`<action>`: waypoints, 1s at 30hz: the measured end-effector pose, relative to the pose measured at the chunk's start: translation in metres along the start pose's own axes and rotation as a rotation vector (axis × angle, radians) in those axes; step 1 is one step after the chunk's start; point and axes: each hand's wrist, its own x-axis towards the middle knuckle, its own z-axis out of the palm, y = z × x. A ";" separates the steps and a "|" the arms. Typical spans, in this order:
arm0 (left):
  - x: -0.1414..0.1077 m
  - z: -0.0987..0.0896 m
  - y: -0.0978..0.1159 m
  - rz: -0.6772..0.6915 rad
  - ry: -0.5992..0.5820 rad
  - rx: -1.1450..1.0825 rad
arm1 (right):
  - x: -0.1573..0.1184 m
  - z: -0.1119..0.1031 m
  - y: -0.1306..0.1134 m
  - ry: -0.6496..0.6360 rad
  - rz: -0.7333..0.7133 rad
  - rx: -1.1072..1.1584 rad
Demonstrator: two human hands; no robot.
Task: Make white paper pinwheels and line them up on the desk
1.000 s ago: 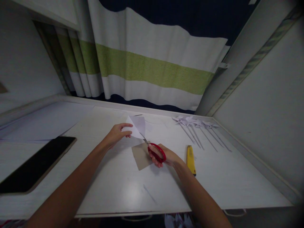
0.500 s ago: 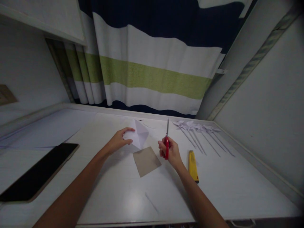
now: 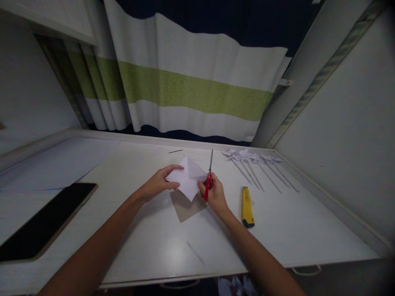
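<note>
Left hand [image 3: 159, 183]: thumb and fingers pinching creased, angular white paper [image 3: 187, 177]. Right hand [image 3: 216, 193]: fingers wrapped around glossy red-handled scissors [image 3: 208, 185], slim metal blades upright.

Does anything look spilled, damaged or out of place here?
Nothing looks spilled or damaged. One mild oddity: a thin pale strip lies loose near the front of the white desk, apart from the yellow plastic cutter.

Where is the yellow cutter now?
In the head view, the yellow cutter lies on the table, right of the right hand.
</note>
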 end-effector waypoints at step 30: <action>0.004 0.045 -0.029 -0.018 -0.074 -0.034 | -0.010 0.010 -0.013 0.212 -0.069 0.145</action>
